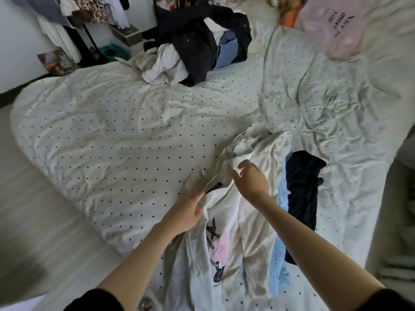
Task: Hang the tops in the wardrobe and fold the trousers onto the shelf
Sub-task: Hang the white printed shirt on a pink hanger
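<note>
Mostly undone: 2 clothing heaps on bed [112, 122]. Near heap: white printed top [215, 239], pale blue garment [278, 263], dark garment [303, 187]. Far pile [197, 52] untouched. Left hand [186, 212] pinches top's collar edge; right hand [251, 178] hovers, fingers [243, 164] loosely spread, holding nothing. Clothes rack [74, 21] far left holds hung garments; pink bag [332, 25] contents unseen

The white top [226, 212] in the left hand's [184, 215] grip is thin, matt, creased cotton-like cloth with a flat printed design in pink and black. Just right of the grip lies pale blue openwork lace [277, 261], beside a dark, soft matt garment [303, 187]. Beneath them the bed's dotted cover [116, 135] is wrinkled matt fabric. Far beyond, a pink plastic bag [334, 25] looks glossy.
</note>
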`<action>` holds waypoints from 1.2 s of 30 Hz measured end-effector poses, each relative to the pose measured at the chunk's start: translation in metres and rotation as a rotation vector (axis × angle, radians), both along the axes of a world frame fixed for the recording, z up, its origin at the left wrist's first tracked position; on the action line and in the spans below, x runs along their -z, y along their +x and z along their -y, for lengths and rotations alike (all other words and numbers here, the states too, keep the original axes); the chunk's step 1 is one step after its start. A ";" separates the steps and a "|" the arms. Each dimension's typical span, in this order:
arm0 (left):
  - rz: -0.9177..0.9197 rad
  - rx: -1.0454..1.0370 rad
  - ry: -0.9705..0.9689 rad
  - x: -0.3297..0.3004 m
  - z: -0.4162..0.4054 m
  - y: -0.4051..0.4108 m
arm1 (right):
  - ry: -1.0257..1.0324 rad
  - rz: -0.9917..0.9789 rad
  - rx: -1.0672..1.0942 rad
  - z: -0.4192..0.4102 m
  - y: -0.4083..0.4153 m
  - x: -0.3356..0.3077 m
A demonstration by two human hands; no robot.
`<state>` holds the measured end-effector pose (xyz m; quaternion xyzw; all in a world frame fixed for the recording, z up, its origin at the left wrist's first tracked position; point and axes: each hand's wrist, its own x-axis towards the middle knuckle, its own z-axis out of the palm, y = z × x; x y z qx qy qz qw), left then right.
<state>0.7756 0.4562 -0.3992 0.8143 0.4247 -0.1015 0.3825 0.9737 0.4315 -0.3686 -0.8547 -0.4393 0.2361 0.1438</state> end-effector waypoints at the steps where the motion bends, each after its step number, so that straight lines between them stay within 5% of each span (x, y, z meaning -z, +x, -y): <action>1: -0.016 -0.006 -0.003 0.005 -0.004 0.007 | -0.038 0.028 0.006 -0.008 0.002 0.007; 6: -0.104 0.103 0.124 0.018 -0.004 0.019 | -0.116 0.462 -0.295 -0.031 0.014 0.033; 9: -0.070 0.036 0.057 0.014 0.003 0.001 | -0.205 0.575 -0.366 -0.037 0.017 0.031; 12: -0.047 0.006 0.209 -0.003 -0.007 -0.024 | -0.166 0.614 -0.366 -0.040 0.011 0.017; 19: -0.052 -0.161 0.264 -0.039 -0.005 -0.115 | 0.128 0.422 -0.470 -0.063 -0.067 -0.065; 29: 0.114 -0.680 0.553 -0.095 0.069 -0.309 | 0.416 0.291 -0.793 -0.039 -0.283 -0.179; 36: -0.029 -0.941 0.454 -0.122 0.135 -0.456 | 0.489 0.147 -1.056 -0.009 -0.452 -0.201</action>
